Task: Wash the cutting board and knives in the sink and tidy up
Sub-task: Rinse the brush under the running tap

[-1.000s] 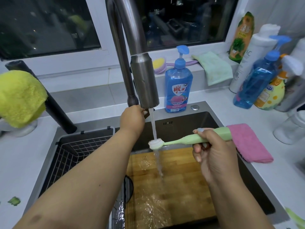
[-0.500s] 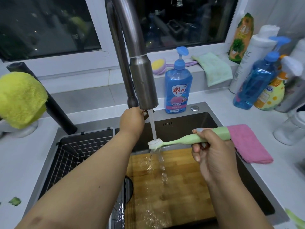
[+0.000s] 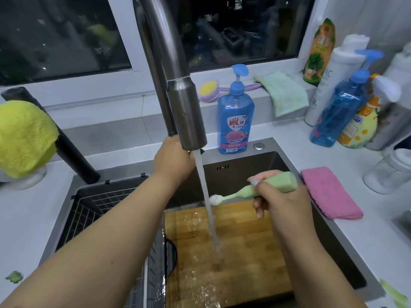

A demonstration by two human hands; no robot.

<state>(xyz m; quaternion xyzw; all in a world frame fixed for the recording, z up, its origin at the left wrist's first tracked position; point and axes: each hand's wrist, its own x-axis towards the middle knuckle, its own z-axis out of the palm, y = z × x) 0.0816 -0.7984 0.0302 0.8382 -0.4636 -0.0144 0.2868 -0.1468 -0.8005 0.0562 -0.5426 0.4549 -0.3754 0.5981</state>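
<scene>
A wooden cutting board (image 3: pixel 244 247) lies flat in the steel sink (image 3: pixel 240 163), wet under a stream of water from the tall faucet (image 3: pixel 186 116). My left hand (image 3: pixel 172 158) reaches behind the spout and grips the faucet's handle, which is mostly hidden. My right hand (image 3: pixel 282 201) holds a green brush (image 3: pixel 251 192) by its thick handle. The white bristle head sits just right of the stream, above the board's far edge. No knife is visible.
A wire drain basket (image 3: pixel 97 207) fills the sink's left side. A blue soap bottle (image 3: pixel 235 121) stands behind the sink. A pink cloth (image 3: pixel 329 192) lies on the right counter, with several bottles (image 3: pixel 340 107) beyond it. A yellow mop head (image 3: pixel 24 138) sits at left.
The stream has grown thicker and now falls past the brush head onto the board's middle. The brush has shifted slightly right, out of the water.
</scene>
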